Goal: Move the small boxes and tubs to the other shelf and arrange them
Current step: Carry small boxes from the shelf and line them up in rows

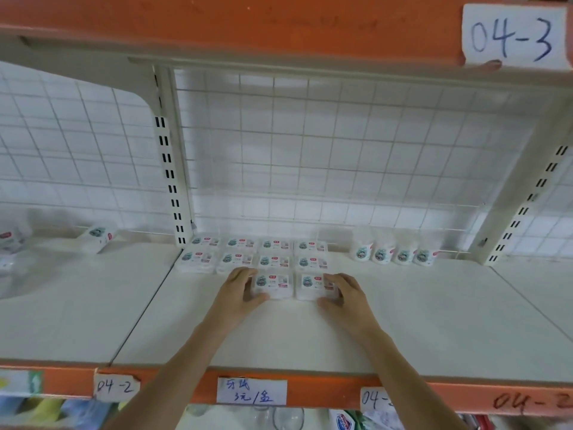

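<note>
Small white boxes with a cartoon label lie flat in rows on the white shelf (403,321). My left hand (237,293) grips the front-left box (273,285), fingers curled over its left side and thumb at its front. My right hand (344,293) grips the front-right box (313,285) the same way from the right. Behind them lie two back rows of boxes (257,252). Several round white tubs (392,251) stand in a line at the back right. One loose box (99,238) lies tilted on the neighbouring shelf bay to the left.
A wire grid back panel (325,150) closes the rear. White slotted uprights (170,169) divide the bays. The orange shelf edge above (248,23) carries a "04-3" label. The orange front rail (310,389) has paper labels. More white packs (12,240) sit blurred at far left.
</note>
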The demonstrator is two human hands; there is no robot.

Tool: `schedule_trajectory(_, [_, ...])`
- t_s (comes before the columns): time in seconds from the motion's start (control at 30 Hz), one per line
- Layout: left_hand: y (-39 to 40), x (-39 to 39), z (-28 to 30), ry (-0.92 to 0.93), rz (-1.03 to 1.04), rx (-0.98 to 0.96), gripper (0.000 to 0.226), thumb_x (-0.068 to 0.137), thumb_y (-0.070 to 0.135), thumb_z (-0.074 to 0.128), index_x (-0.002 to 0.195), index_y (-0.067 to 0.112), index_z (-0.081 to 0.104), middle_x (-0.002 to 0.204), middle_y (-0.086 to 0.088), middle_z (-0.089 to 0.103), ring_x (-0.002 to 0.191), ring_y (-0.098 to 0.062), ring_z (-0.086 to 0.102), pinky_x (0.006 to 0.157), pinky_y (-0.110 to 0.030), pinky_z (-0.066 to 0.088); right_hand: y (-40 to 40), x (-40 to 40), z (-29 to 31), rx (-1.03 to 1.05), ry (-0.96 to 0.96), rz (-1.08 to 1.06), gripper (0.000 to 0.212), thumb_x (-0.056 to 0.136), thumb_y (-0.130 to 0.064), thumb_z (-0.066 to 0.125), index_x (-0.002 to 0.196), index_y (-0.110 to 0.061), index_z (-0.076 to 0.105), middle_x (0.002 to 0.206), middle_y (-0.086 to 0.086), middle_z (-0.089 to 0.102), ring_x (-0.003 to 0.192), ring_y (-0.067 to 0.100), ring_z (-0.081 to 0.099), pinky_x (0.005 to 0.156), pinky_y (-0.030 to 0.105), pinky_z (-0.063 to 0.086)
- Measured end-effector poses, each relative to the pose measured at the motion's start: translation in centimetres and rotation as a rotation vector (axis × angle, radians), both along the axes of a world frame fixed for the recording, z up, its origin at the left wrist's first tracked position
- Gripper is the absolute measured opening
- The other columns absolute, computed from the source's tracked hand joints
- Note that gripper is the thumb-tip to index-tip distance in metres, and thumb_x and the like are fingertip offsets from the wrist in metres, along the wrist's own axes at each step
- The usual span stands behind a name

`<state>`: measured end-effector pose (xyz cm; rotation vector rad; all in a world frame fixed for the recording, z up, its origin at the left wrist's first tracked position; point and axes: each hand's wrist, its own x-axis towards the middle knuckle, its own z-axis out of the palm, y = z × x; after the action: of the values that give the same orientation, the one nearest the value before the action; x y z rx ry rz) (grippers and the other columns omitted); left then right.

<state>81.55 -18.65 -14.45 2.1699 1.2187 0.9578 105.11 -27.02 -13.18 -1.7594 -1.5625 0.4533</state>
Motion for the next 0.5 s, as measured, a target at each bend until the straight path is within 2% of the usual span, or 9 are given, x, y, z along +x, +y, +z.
schedule_trajectory(0.13, [0.09,0.11,-0.15,0.017,0.006,0.025,0.053,0.079,0.030,0.070,0.124,0.009,0.050,0.119,-0.001,0.047,0.106,-0.013,0.049,0.093,-0.018,0.038,0.07,0.01,-0.10,0.017,-0.011,-0.001,0.048,0.081,-0.011,0.068,0.126,-0.011,0.052,0.120,-0.002,0.040,0.104,0.008,0.044,0.082,-0.006,0.025])
schedule_trajectory(0.27, [0.02,0.18,-0.38,0.042,0.003,0.036,0.051,0.081,0.031,0.068,0.123,0.010,0.048,0.119,-0.001,0.048,0.105,-0.014,0.049,0.092,-0.022,0.042,0.11,0.00,-0.24,0.030,-0.027,-0.007,0.049,0.080,-0.012,0.069,0.125,-0.012,0.052,0.117,-0.006,0.040,0.104,0.007,0.044,0.086,0.002,0.028])
schedule_trajectory(0.37, [0.06,0.33,-0.56,0.057,0.000,0.040,0.046,0.082,0.031,0.067,0.117,0.010,0.047,0.114,-0.002,0.048,0.101,-0.017,0.050,0.085,-0.022,0.042,0.24,0.05,-0.47,0.031,-0.041,-0.013,0.050,0.079,-0.016,0.070,0.125,-0.016,0.051,0.118,-0.006,0.040,0.105,0.007,0.044,0.089,0.008,0.032])
schedule_trajectory(0.5, [-0.07,-0.09,-0.11,-0.024,-0.071,-0.090,0.070,0.078,0.036,0.070,0.133,0.015,0.032,0.126,-0.003,0.045,0.113,-0.017,0.050,0.095,-0.031,0.046,-0.24,-0.49,0.15,-0.017,-0.022,-0.011,0.062,0.079,-0.023,0.070,0.133,-0.019,0.041,0.130,-0.002,0.037,0.118,0.014,0.042,0.101,0.025,0.039])
